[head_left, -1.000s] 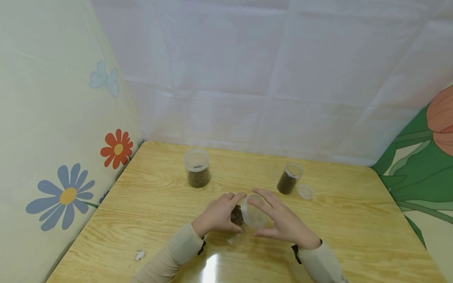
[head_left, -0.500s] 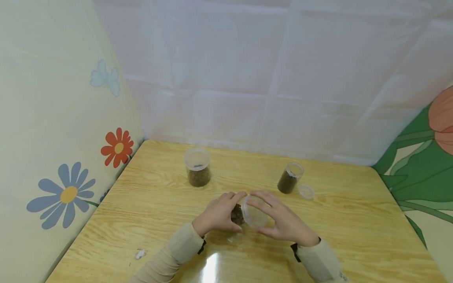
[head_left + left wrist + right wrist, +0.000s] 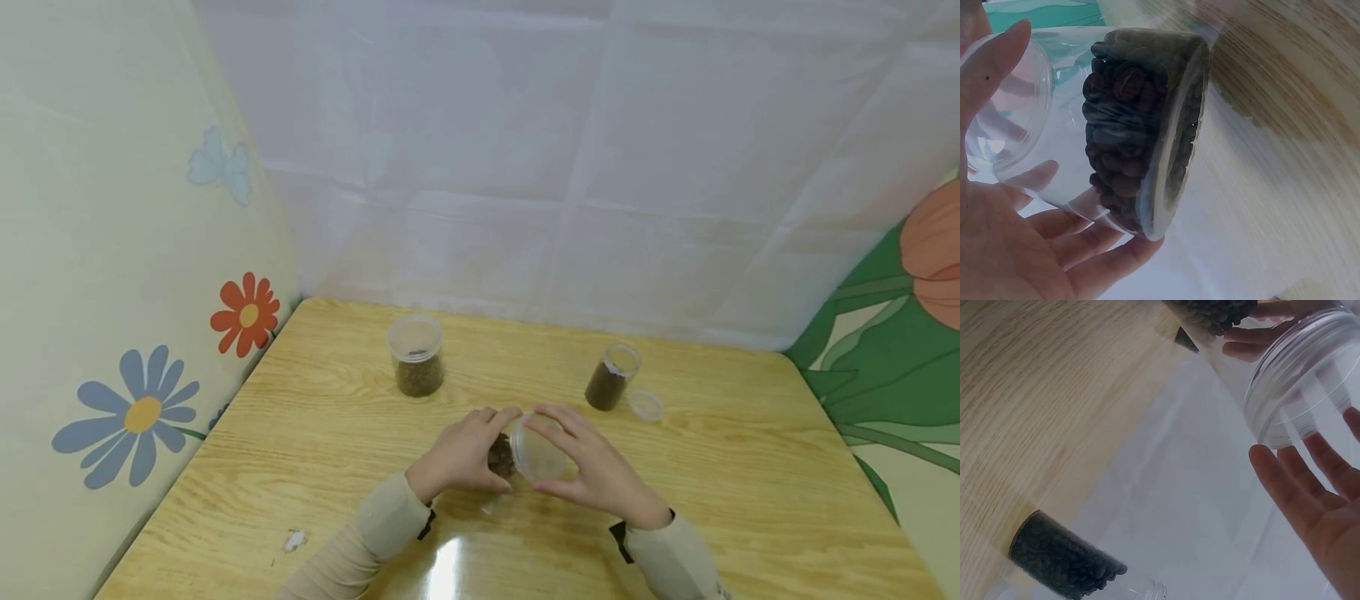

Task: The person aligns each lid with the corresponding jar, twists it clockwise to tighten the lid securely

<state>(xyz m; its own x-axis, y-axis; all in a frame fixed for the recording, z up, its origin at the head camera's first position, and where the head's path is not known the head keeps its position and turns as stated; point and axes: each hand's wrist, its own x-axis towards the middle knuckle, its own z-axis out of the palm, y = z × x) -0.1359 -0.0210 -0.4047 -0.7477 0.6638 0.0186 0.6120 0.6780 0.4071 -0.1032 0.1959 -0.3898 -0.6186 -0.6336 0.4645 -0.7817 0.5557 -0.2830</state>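
Observation:
My left hand grips a clear plastic jar of dark brown beans, with its fingers and thumb wrapped round the wall. In the left wrist view the beans fill the lower part of the jar. A clear lid covers the mouth, its ridged rim showing in the right wrist view. My right hand holds this lid, fingers spread along the far side and thumb at the near side. The palm stands off from the lid's top.
A wide clear jar with brown contents stands at the back left of the wooden table. At the back right is a narrower jar of dark contents, a small clear lid lying next to it. Printed cloths surround the table.
My right thumb has closed in on the lid's near side from a spot apart from it. The left hand and its jar have stayed in place.

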